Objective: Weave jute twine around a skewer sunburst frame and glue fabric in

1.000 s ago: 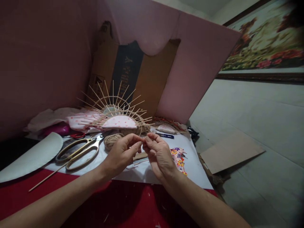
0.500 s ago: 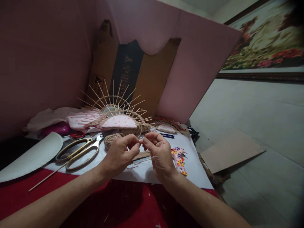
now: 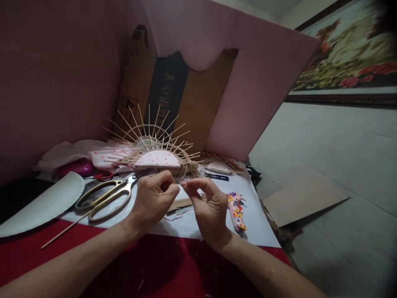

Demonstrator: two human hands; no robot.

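My left hand [image 3: 154, 201] and my right hand [image 3: 211, 209] meet above the white sheet, both closed in a pinch. Whatever lies between their fingertips is too small to make out. Behind them stands a half-round piece covered in dotted pink fabric [image 3: 157, 159], with thin wooden sticks [image 3: 140, 114] fanning out and twine woven across them. A ball of twine is mostly hidden behind my left hand. Flower-patterned and pistol-shaped, a glue gun [image 3: 237, 212] lies right of my right hand. Below my fingers is a flat brown strip [image 3: 180, 203], partly covered.
Large gold-handled scissors [image 3: 109, 198] and a cut paper plate [image 3: 46, 209] lie to the left, near a loose stick [image 3: 62, 231]. Farther back are a blue cutter [image 3: 217, 177], a second fan-shaped piece [image 3: 218, 167] and crumpled fabric [image 3: 72, 151]. A cardboard panel [image 3: 207, 95] stands behind.
My fingertips have drawn slightly apart, and my right index finger is straighter. My left hand now covers more of the twine ball. The view has shifted a little.
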